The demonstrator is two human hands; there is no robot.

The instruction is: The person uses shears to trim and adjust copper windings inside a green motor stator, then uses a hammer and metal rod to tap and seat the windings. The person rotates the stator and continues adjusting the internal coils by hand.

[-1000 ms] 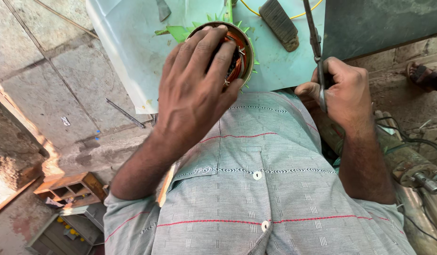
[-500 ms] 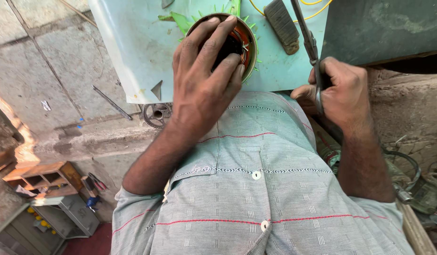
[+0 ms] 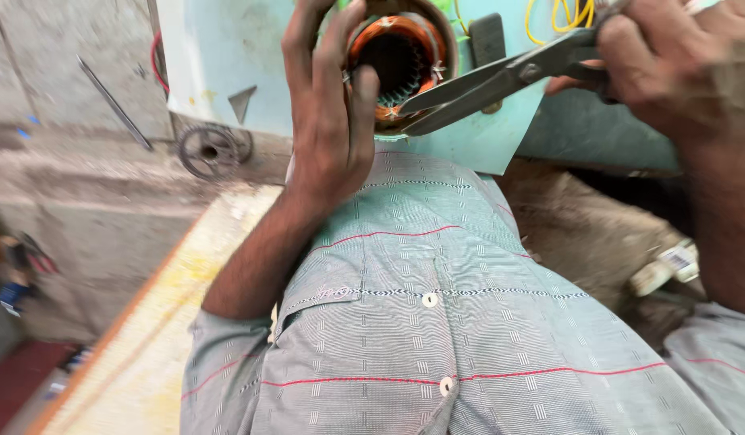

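A round motor stator (image 3: 398, 64) with copper windings and green paper slips sits on a pale blue tabletop (image 3: 219, 56). My left hand (image 3: 328, 105) curls around its left side and grips it. My right hand (image 3: 670, 64) holds grey metal scissors (image 3: 501, 76) by the handles. The scissor blades are slightly apart and their tips reach the stator's lower right rim. My striped grey shirt fills the lower part of the view.
Yellow wire (image 3: 562, 12) and a dark flat block (image 3: 487, 40) lie on the tabletop behind the stator. A small metal wheel (image 3: 207, 149) and a thin rod (image 3: 114, 101) rest on the concrete at left. A yellowish plank (image 3: 147, 330) runs along the lower left.
My right hand has lifted the scissors and swung the blades across to the stator's rim. My left hand shifted from covering the stator's top to gripping its left side. The view moved closer.
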